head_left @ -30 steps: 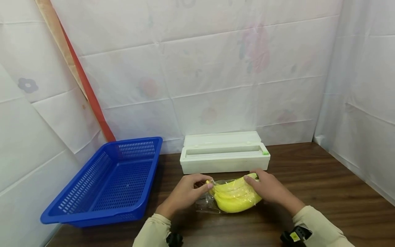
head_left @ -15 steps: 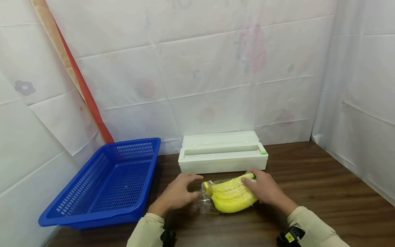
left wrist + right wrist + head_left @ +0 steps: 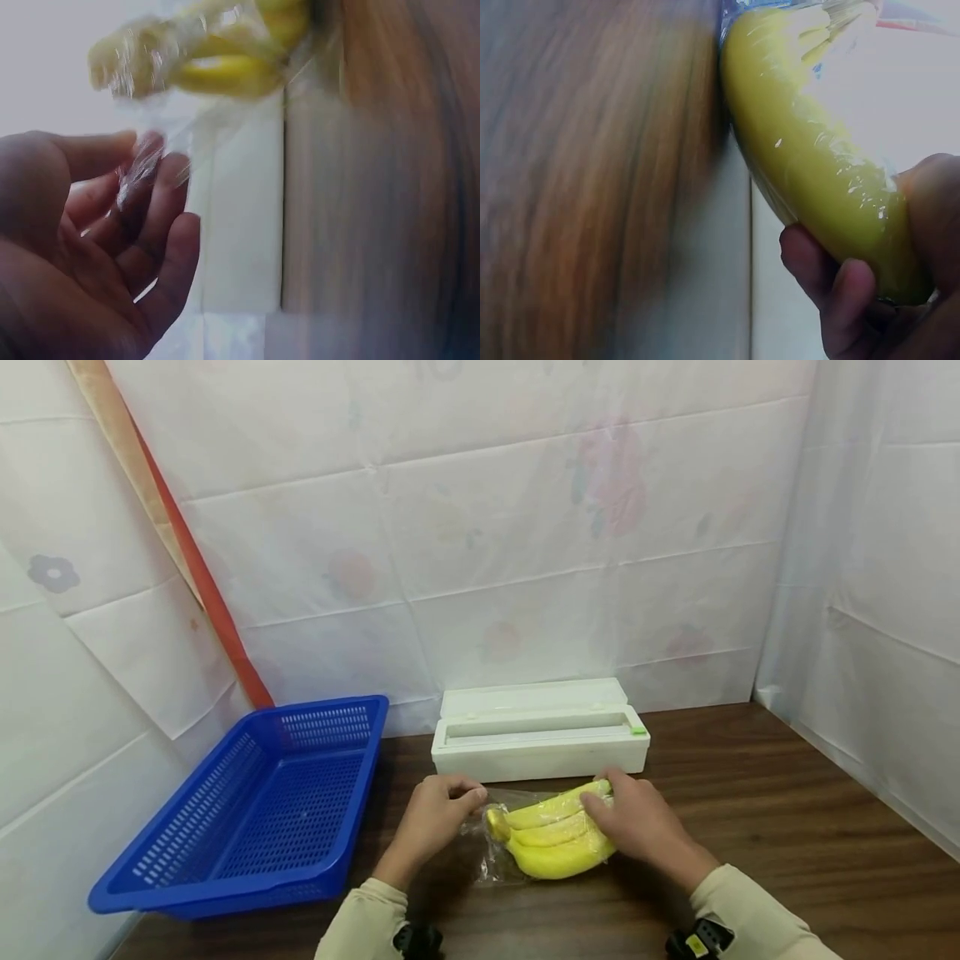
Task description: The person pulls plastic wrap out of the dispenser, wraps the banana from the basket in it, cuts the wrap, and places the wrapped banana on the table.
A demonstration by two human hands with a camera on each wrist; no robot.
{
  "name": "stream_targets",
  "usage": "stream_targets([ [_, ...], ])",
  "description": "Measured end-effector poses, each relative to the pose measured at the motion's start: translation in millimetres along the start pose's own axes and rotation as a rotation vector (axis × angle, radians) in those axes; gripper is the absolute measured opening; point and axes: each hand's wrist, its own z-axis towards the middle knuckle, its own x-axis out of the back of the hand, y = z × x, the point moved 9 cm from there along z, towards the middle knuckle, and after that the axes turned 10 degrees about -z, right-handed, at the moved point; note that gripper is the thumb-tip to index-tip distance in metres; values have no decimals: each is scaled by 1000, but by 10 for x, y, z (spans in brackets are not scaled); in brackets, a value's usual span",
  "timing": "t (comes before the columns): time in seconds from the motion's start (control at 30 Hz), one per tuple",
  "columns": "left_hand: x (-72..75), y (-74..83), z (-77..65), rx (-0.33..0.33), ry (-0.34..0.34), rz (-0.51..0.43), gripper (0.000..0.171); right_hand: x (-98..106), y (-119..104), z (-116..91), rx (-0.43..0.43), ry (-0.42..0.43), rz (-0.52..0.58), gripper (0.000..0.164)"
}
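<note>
A bunch of yellow bananas (image 3: 558, 843) lies low over the table, its stem end to the left. Clear plastic wrap (image 3: 142, 169) covers the fruit and trails loose past the stem. My left hand (image 3: 433, 817) pinches this loose film between thumb and fingertips, left of the stem. The right hand (image 3: 643, 820) grips the tip end of the bunch, thumb on the near side. In the right wrist view the fingers (image 3: 847, 289) curl round the wrapped banana tips. Part of the bunch is hidden behind that hand.
Behind the bananas stands a white wrap dispenser box (image 3: 540, 764), its lid (image 3: 534, 696) raised. A blue perforated basket (image 3: 225, 889) sits on the left of the dark wooden table (image 3: 705, 760). White printed cloth (image 3: 510, 527) hangs at the back and sides.
The left hand let go near the stem, drew away left, then took the loose film in a pinch. The bunch and right hand shifted slightly left in the head view.
</note>
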Motion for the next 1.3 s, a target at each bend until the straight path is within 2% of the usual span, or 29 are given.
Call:
stream_targets([
  [0.1, -32, 45, -7, 5, -2, -78, 16, 2, -23, -18, -6, -3, -21, 39],
  [0.3, -105, 109, -29, 16, -47, -154, 25, -6, -26, -15, -16, 3, -32, 37],
  [0.4, -158, 83, -44, 78, -102, -254, 34, -20, -17, -11, -20, 0, -26, 36],
  [0.53, -197, 41, -50, 140, -189, -363, 34, -32, -15, -2, -21, -3, -16, 36],
  [0.67, -243, 26, -50, 143, -294, -422, 30, -32, -7, 2, -24, -1, -14, 36],
  [0.73, -259, 10, -44, 145, -314, -441, 30, -33, -2, -2, -27, -4, -13, 36],
  [0.83, -261, -17, -21, 143, -260, -418, 27, -24, -11, -10, -24, 1, -11, 36],
  [1.0, -237, 17, -29, 117, -130, -315, 22, -5, -32, -25, -21, 13, -20, 35],
  [1.13, -217, 111, -59, 51, -90, -262, 16, -15, -27, -20, -23, 2, -19, 37],
  [1.3, -218, 194, -64, -69, -43, -150, 13, -28, 2, -4, -25, -5, -8, 39],
])
